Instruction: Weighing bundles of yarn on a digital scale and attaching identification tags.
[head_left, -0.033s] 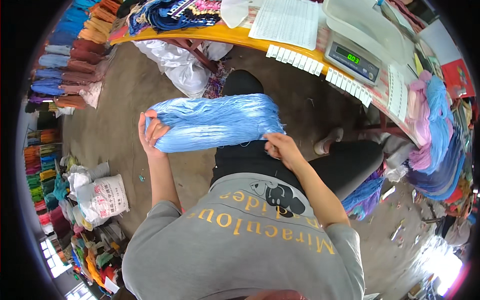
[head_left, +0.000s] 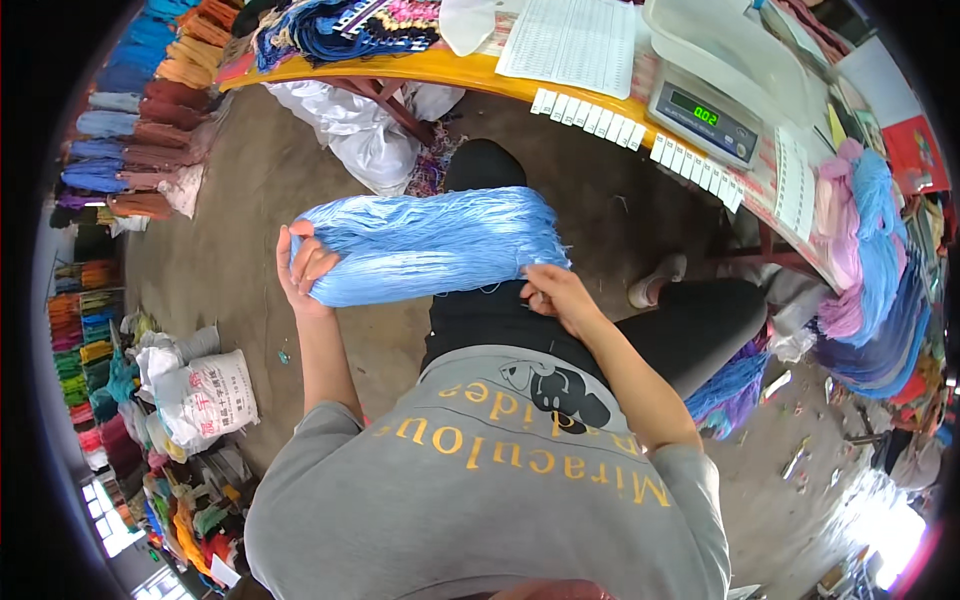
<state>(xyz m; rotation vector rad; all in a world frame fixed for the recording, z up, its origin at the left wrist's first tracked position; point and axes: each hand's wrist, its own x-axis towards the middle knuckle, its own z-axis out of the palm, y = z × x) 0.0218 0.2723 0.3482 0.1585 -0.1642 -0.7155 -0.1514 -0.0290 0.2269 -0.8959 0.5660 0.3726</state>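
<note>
A long skein of light blue yarn (head_left: 430,240) lies stretched from left to right across my lap. My left hand (head_left: 312,265) is closed round its left end, with fingers hooked over the strands. At the skein's near right corner, my right hand (head_left: 555,295) is pinched closed on thin blue thread at the edge. The fingertips hide part of that thread. A small loose loop of thread hangs from the skein's near edge, left of the right hand.
Ahead stands a yellow-edged table (head_left: 450,72) with a digital scale (head_left: 705,120), a printed sheet (head_left: 570,45) and dark blue yarn (head_left: 345,35). Pink and blue skeins (head_left: 875,220) hang at its right. White sacks (head_left: 350,130) lie beneath; another sack (head_left: 210,395) stands left.
My right hand has shifted slightly left along the skein's near edge. The left hand and the skein stay put. The lit reading on the scale has changed.
</note>
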